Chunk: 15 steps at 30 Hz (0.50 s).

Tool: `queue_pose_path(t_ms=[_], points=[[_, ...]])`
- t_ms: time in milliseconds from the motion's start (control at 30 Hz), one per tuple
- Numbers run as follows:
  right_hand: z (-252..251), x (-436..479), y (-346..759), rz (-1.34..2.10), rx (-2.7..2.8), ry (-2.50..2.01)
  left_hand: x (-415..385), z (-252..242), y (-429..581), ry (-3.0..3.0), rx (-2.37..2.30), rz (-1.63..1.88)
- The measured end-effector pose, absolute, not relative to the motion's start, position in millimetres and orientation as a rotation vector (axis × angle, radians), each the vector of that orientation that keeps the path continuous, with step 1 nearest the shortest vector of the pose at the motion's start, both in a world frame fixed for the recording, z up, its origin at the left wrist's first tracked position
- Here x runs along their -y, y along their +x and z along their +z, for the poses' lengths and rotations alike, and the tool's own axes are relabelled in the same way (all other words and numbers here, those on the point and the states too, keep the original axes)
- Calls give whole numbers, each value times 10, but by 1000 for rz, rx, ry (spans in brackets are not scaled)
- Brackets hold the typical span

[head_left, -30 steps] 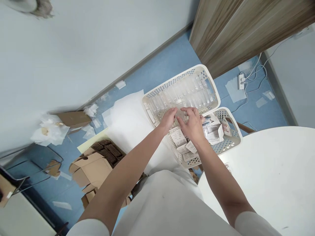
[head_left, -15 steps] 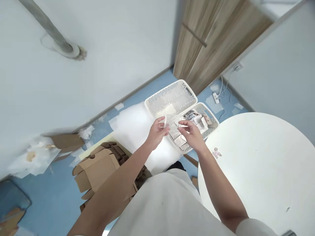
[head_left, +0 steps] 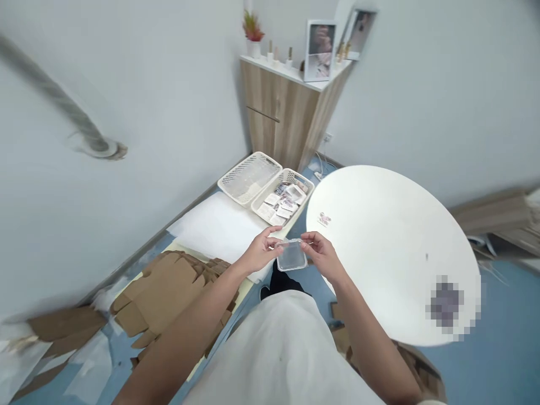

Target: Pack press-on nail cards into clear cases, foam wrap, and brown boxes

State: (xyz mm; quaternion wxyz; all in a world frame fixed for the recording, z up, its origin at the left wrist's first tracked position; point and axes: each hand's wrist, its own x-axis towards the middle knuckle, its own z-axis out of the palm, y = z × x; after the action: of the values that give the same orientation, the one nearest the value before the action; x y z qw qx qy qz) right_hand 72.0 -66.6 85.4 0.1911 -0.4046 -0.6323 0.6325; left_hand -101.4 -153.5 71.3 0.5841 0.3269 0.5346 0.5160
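Basically, both hands' fingers (head_left: pixel 271 230) are pinching a clear, shallow rectangular plastic box (head_left: pixel 292 256), left hand (head_left: pixel 260 252) on one side, right hand (head_left: pixel 324 257) opposite. It's held up just beside the round white counter (head_left: pixel 392 247), nearer than two white perforated plastic baskets (head_left: pixel 266 187).

one clear container (head_left: pixel 292 257), two baskets (head_left: pixel 239 168) (head_left: pixel 292 175)

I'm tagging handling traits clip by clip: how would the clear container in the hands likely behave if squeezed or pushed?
The clear container is probably light: the left hand and right hand merely pinch its edges. Its thin-looking, see-through plastic may flex or dent if squeezed. Its broad flat face suggests sliding rather than rolling.
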Motion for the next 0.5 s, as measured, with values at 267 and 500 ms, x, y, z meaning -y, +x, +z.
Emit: queue_pose_path(t_ms=[267,500], points=[[799,1002,1596,1753,1319,-1294,1309,657,-258,752,-1140,1101],[799,1082,2198,1702,1133,-1403,976,472,413,725,-1182,1109]])
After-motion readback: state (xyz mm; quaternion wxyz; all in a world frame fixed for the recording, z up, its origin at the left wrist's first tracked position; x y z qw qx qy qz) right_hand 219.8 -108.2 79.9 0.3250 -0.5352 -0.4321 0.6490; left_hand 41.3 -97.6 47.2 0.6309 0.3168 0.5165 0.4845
